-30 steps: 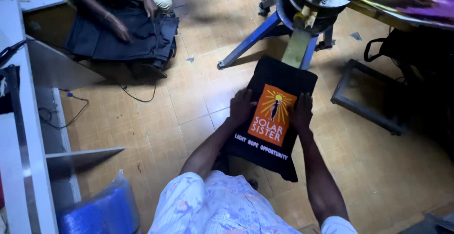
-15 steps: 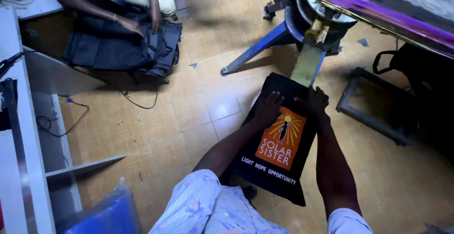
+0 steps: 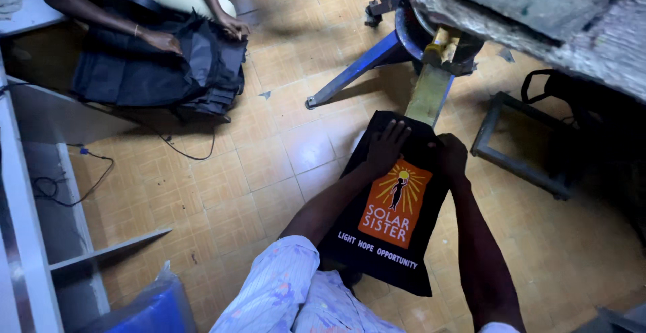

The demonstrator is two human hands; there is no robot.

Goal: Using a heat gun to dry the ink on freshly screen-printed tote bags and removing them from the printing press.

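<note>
- Black cloth, a bag (image 3: 387, 239) with an orange printed panel (image 3: 396, 203), lay flat over a narrow yellowish board (image 3: 428, 94) that stuck out from the blue-legged press stand (image 3: 377, 57), its lower end hanging toward the person's lap.
- At the bag's top edge the left hand (image 3: 388, 146) rested palm down with fingers spread, flattening the cloth.
- Beside it the right hand (image 3: 449, 155) sat at the top right corner, fingers curled over the edge; whether they pinched the cloth I could not tell.
- I judged the step to be seating or freeing the bag on the board, with the print already on it.
- Any next move would call for an even grip on both top corners, keeping the cloth square and fingers off the orange print.
- Across the tiled floor (image 3: 269, 171), well apart, another person's hands (image 3: 232, 27) worked on a dark folded stack (image 3: 155, 70).
- Against the left wall stood a white shelf (image 3: 40, 239), and a dark frame (image 3: 518, 144) lay on the floor to the right.
</note>
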